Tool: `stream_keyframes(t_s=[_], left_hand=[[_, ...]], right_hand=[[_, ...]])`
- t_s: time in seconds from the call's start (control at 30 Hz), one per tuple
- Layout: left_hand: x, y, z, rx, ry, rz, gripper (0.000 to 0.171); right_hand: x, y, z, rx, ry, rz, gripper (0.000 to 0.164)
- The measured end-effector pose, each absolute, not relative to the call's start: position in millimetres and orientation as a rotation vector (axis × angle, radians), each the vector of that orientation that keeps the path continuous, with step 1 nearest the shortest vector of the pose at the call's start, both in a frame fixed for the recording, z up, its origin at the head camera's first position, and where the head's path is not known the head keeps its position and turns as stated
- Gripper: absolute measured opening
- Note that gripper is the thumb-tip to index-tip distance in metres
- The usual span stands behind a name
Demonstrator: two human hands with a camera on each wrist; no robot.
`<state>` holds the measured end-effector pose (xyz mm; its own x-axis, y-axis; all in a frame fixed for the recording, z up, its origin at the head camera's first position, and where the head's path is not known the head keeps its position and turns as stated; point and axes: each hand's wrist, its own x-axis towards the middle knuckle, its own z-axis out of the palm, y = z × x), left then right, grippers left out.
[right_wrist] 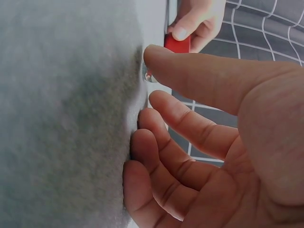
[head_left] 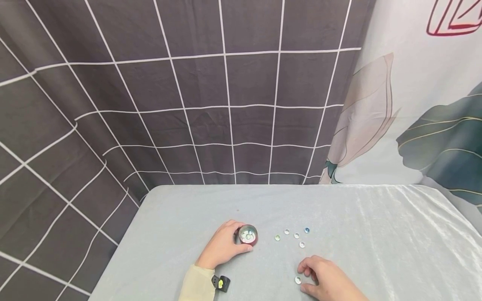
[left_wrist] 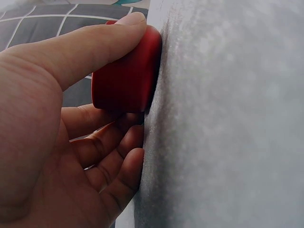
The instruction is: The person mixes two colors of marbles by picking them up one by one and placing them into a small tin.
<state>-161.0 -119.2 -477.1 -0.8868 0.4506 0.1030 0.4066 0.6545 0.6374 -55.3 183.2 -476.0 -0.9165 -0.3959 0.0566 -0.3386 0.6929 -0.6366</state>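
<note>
1. The left hand [head_left: 224, 246] holds the red tin [left_wrist: 126, 76] between its thumb and curled fingers; the tin's mouth faces up, and bead-like pieces show inside.
2. The right hand [head_left: 323, 276] has its thumb and bent fingers apart, pinching nothing; 1 near bead [head_left: 298, 280] lies on the cloth [head_left: 180, 217] in the gap by their tips.
3. Beyond the right fingertips are 5 more: a green bead [head_left: 277, 238], a blue bead [head_left: 307, 230] and 3 clear beads [head_left: 296, 235].
4. If the right thumb and fingers close unevenly, the near bead could skid out; its smooth look suggests slipperiness.
5. A forward drift of the right knuckles could scatter those 5.
6. An uneven push from the left thumb could tip the tin, spilling its contents beside those fingers.
</note>
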Motion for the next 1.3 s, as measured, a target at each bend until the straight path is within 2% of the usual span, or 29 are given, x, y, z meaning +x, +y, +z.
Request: stream_keyframes(t_s=[0.37, 1.3], left_hand=[[-160.9, -120.0, -477.7, 0.719, 2.795, 1.057, 0.059], [-160.5, -119.9, -477.8, 0.723, 2.802, 1.055, 0.059]], right_hand=[[-56.0, 178.1, -472.7, -0.538, 2.84, -0.93, 0.032], [-56.6, 173.8, -477.2, -0.638, 2.939, -0.89, 0.03]])
